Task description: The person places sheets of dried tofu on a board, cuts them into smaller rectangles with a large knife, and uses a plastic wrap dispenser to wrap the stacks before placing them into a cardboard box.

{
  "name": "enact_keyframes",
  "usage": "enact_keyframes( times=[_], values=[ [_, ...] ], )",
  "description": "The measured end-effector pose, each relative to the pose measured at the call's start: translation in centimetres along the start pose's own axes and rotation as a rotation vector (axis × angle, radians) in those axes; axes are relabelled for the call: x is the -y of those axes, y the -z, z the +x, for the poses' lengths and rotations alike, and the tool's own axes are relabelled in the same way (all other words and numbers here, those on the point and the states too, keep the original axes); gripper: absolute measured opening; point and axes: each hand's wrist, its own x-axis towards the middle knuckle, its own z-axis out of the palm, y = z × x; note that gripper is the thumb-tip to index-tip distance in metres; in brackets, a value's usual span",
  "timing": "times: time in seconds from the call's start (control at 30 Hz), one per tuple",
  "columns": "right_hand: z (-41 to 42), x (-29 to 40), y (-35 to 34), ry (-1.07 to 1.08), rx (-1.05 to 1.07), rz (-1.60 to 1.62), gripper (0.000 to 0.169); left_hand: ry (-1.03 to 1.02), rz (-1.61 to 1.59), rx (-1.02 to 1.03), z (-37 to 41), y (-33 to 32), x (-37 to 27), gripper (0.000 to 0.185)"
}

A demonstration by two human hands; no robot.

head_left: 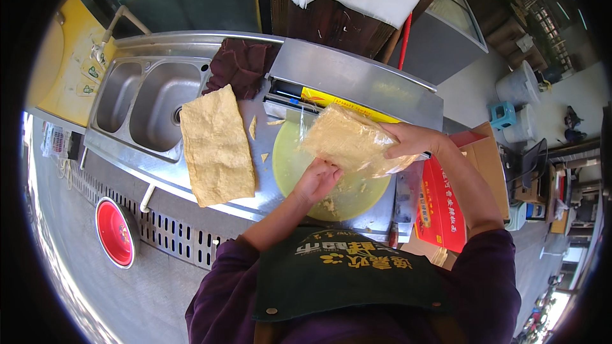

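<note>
A packet of flat tan food sheets [344, 138], wrapped in clear plastic film, is held tilted above a round yellow-green cutting board [291, 172]. My right hand [413, 139] grips its right end, thumb over the film. At its lower edge, my left hand [319, 179] has curled fingers on the packet, partly hidden beneath it. Crumbs [330, 204] lie on the board. Left of the board, a stack of similar tan sheets [217, 148] rests unwrapped on the steel counter, overlapping the sink's edge. Small broken pieces [252, 127] lie between stack and board.
Behind the board is a film dispenser with a yellow box [354, 104]. A double sink [167, 105] and dark cloth [239, 64] are to the left. A knife with a wooden handle [393, 235] lies beside the board, near a red carton [440, 205]. A red basin [114, 232] stands below.
</note>
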Motion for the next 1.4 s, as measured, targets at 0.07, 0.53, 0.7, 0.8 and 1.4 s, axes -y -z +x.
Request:
enact_keyframes(
  times=[0.07,0.53,0.7,0.8,1.4],
  values=[
    [1.9,-0.9,0.6,-0.059,0.02,0.101,0.06,0.008,-0.034,-0.062,-0.2,1.2,0.2,0.05],
    [0.2,2.4,4.8,-0.047,-0.598,-0.112,0.043,-0.023,0.185,-0.199,3.9,-7.2,-2.4,0.04],
    [-1.0,3.4,9.6,0.047,-0.72,0.043,0.039,-0.118,0.28,-0.115,10.3,-10.1,-4.4,0.036],
    [0.6,-0.2,9.5,-0.017,-0.673,0.097,0.041,-0.059,0.222,-0.187,10.8,-9.0,-3.7,0.035],
    [0.5,2.3,11.7,0.04,-0.568,-0.139,0.038,-0.105,0.26,-0.345,10.4,-9.7,-2.4,0.03]
  ],
)
